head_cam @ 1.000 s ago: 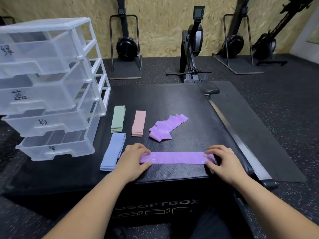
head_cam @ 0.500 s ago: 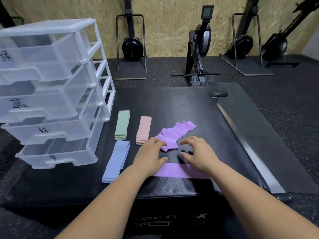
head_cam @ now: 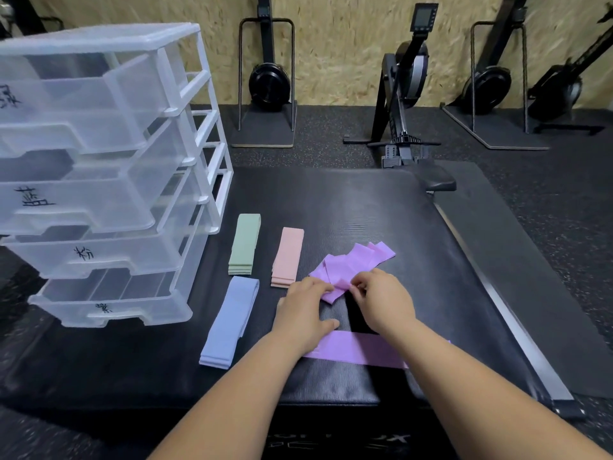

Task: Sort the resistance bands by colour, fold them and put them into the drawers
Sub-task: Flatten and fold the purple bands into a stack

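On the black soft box (head_cam: 348,207) lie a folded green band (head_cam: 244,244), a folded pink band (head_cam: 288,256) and a folded blue band (head_cam: 230,322). A loose heap of purple bands (head_cam: 356,263) sits in the middle. My left hand (head_cam: 306,312) touches its near left edge with spread fingers. My right hand (head_cam: 381,298) pinches the heap's near end between thumb and fingers. One flat purple band (head_cam: 351,351) lies crosswise under both forearms. The clear drawer unit (head_cam: 99,174) stands at the left, with handwritten labels on its drawers.
Several rowing machines (head_cam: 406,91) stand upright along the wooden wall behind. A metal rail (head_cam: 497,307) runs along the box's right side over a dark floor mat (head_cam: 517,260). The box's front edge is just below my forearms.
Both hands left the ends of the flat purple band and moved forward to the purple heap. The right hand has pinched its near end. The flat band stays in place.
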Demonstrator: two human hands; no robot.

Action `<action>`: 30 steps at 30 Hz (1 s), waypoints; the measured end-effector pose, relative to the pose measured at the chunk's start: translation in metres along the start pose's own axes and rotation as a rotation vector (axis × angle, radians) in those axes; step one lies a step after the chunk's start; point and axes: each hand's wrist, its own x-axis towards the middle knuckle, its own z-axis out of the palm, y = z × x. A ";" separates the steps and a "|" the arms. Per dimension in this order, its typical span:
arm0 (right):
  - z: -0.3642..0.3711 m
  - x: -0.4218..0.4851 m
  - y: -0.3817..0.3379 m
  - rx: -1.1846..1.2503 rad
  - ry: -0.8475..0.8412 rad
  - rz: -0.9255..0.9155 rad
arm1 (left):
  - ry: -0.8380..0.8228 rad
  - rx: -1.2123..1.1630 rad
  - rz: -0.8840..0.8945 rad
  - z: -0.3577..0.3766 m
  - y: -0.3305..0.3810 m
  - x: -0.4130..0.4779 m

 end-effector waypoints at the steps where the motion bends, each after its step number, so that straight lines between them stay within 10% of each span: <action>1: -0.006 0.003 0.001 0.013 0.003 0.001 | -0.003 0.005 0.000 -0.001 0.001 0.001; 30: -0.178 0.013 0.009 0.166 0.315 -0.016 | 0.144 -0.289 0.007 -0.078 0.086 0.000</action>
